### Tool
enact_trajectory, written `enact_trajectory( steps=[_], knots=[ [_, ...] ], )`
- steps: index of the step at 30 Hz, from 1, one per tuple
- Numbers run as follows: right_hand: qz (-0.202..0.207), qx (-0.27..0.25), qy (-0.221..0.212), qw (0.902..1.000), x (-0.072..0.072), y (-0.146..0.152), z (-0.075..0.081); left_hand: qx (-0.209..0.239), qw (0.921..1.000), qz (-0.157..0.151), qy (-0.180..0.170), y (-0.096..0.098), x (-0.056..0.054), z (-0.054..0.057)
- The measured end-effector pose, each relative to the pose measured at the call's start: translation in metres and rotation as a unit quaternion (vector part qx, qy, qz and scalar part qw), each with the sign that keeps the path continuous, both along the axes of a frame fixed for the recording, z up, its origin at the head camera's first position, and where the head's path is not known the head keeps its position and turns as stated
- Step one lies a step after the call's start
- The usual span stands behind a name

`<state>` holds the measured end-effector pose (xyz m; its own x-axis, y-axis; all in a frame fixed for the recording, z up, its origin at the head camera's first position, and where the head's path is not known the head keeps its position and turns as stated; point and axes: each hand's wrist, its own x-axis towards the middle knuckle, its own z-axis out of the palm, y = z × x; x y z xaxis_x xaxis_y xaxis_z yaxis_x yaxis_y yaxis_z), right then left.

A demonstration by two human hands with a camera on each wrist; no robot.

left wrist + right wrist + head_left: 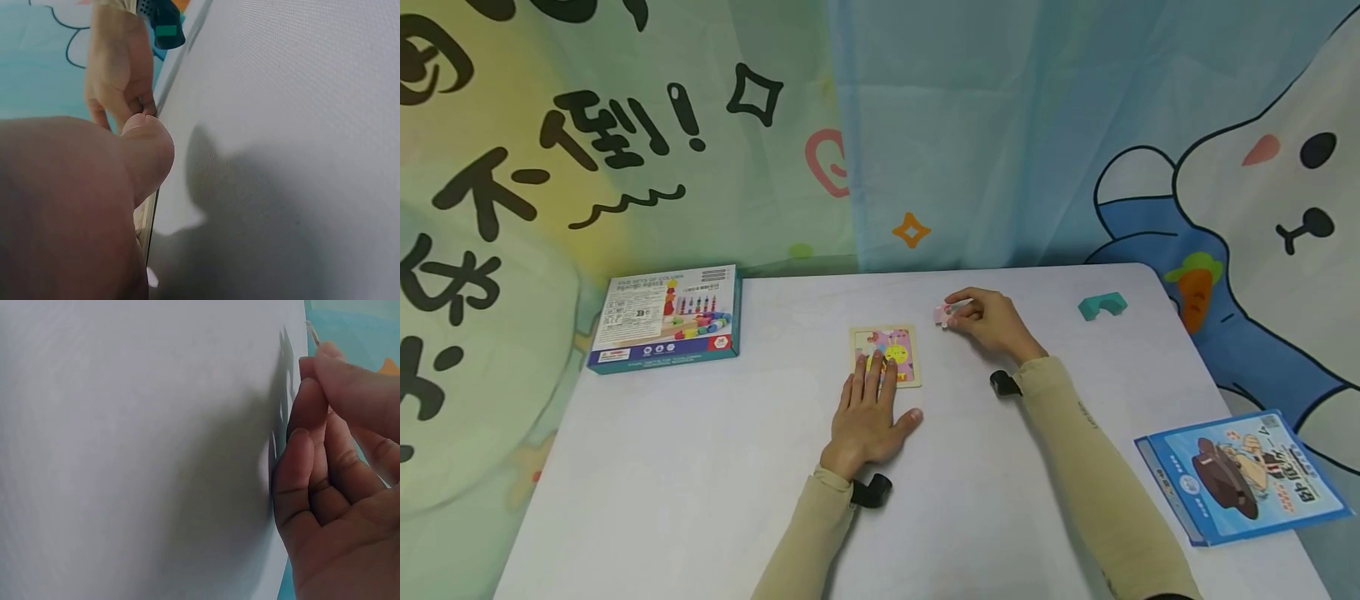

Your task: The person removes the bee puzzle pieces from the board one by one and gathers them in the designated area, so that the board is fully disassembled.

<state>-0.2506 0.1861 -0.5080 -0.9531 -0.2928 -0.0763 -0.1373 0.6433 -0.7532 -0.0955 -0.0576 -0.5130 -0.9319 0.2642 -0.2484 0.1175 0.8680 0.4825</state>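
A small square picture puzzle board (907, 335) with a pale frame and a pink and yellow picture lies mid-table. My left hand (868, 421) rests on its lower part, fingers straight and thumb spread out; they hide some of the picture. To the right of the board, my right hand (991, 321) pinches a small pink puzzle piece (941, 315) between thumb and fingertips. In the right wrist view the piece (313, 332) shows only as a thin edge beyond the thumb. The board's edge (145, 219) peeks out beside my left hand in the left wrist view.
A flat toy box (662, 317) lies at the table's back left. At the back right stands a teal arch-shaped block (1102, 304). A blue picture box (1243, 475) overhangs the right edge. Behind the white table (700, 467) hangs a printed curtain (955, 125).
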Motion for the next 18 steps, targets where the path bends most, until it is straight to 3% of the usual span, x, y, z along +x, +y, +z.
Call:
enact_trajectory(
  steps=[6, 13, 18],
  knots=[
    [-0.001, -0.002, 0.001, 1.0, -0.001, 0.001, 0.001, -0.002, 0.9999, 0.002, 0.013, -0.002, -0.002, -0.003],
    [0.007, 0.017, -0.011, 0.9998, 0.002, 0.009, -0.009, -0.007, 0.9999, -0.009, 0.009, 0.003, 0.007, -0.012],
    [0.014, -0.002, 0.011, 0.9998, -0.005, 0.011, -0.01, -0.031, 0.9993, -0.001, 0.023, 0.002, -0.001, -0.013]
  ],
)
